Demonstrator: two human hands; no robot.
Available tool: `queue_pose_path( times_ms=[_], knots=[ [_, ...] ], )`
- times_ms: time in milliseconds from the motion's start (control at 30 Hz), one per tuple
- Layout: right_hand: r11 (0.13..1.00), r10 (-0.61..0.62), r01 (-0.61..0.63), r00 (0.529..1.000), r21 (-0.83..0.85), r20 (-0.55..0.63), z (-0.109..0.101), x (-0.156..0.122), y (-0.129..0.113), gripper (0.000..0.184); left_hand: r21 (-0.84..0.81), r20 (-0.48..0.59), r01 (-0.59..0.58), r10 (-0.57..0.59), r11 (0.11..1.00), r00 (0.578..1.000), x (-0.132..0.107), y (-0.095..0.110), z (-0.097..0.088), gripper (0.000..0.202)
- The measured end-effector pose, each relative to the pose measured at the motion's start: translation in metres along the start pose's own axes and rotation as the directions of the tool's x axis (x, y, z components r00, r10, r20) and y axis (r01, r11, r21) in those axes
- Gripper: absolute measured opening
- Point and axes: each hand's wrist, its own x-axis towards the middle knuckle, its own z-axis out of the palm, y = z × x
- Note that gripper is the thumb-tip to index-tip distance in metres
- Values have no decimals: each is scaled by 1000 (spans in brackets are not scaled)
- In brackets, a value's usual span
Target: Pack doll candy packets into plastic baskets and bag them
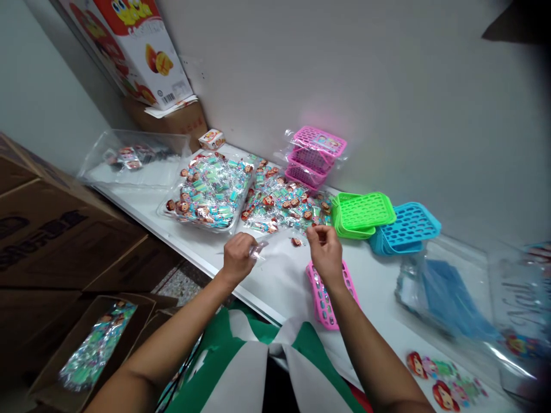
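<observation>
My left hand (237, 259) is closed on a clear plastic bag (259, 249), and thin film stretches from it towards the right. My right hand (326, 252) is pinched shut; what its fingertips hold is too small to make out. Under the right wrist lies a pink plastic basket (322, 312) with oval holes, partly covered by the arm. One small wrapped doll-figure packet (296, 242) sits on the table between the hands. Beyond it spreads a pile of similar packets (286, 201), beside a clear tray (206, 228) heaped with more.
Bagged pink baskets (316, 158) stand against the wall, with green baskets (365, 213) and blue baskets (407, 226) to their right. Plastic bags (456, 298) cover the right end. A fruit-printed carton (146, 57) stands back left; an open cardboard box (47, 364) is below the table edge.
</observation>
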Motion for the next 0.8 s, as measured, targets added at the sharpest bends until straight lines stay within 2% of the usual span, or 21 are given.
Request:
queue_pose_path(
  times_ms=[33,67,100,133,167,200,267,300,333,400,433,467,500,567,600,633,700,800],
  knots=[
    [989,115,-124,987,78,109,2,-5,-1,51,38,-5,-51,51,998,999,-1,1,1,19],
    [952,229,-269,943,145,242,5,-9,0,53,71,1,-93,93,993,996,-4,3,3,19],
    [896,319,-403,877,188,360,9,-12,4,53,99,18,-129,127,987,992,-8,3,6,20],
    [838,378,-502,816,214,437,14,-13,9,50,121,46,-157,152,980,987,-13,4,10,21],
    [792,415,-562,782,237,466,19,-13,16,45,138,84,-172,162,975,983,-19,3,15,22],
    [766,438,-589,771,258,461,24,-13,24,39,151,134,-174,155,973,979,-26,3,20,22],
    [752,462,-597,779,279,423,32,-13,44,30,150,286,-153,105,977,952,-44,-1,28,19],
    [757,466,-592,786,277,405,34,-14,54,29,126,391,-136,77,983,917,-53,-3,30,12],
    [768,464,-581,795,269,392,36,-17,65,28,81,505,-112,56,990,861,-62,-6,31,3],
    [798,443,-548,815,250,375,36,-24,85,28,-65,695,-2,47,998,718,-78,-12,29,37],
    [813,426,-529,826,244,370,36,-28,94,28,-145,745,99,43,984,665,-83,-14,27,53],
    [828,405,-507,837,241,368,36,-33,100,27,-214,767,228,19,950,642,-85,-15,26,61],
    [842,380,-483,846,238,374,37,-37,105,25,-264,764,368,-39,891,644,-86,-14,25,62],
    [870,315,-433,856,234,411,38,-45,110,23,-320,716,609,-236,726,657,-80,-11,29,51],
    [882,282,-409,855,232,436,39,-49,110,23,-331,683,690,-341,644,646,-75,-7,34,44],
    [891,253,-390,851,231,459,40,-51,110,23,-342,658,741,-415,578,628,-70,-4,40,41],
    [899,222,-369,847,234,482,41,-55,109,23,-365,675,797,-453,482,583,-62,1,53,30],
    [899,233,-375,846,225,479,37,-56,112,23,-387,672,836,-502,388,544,-61,2,66,29]
  ],
)
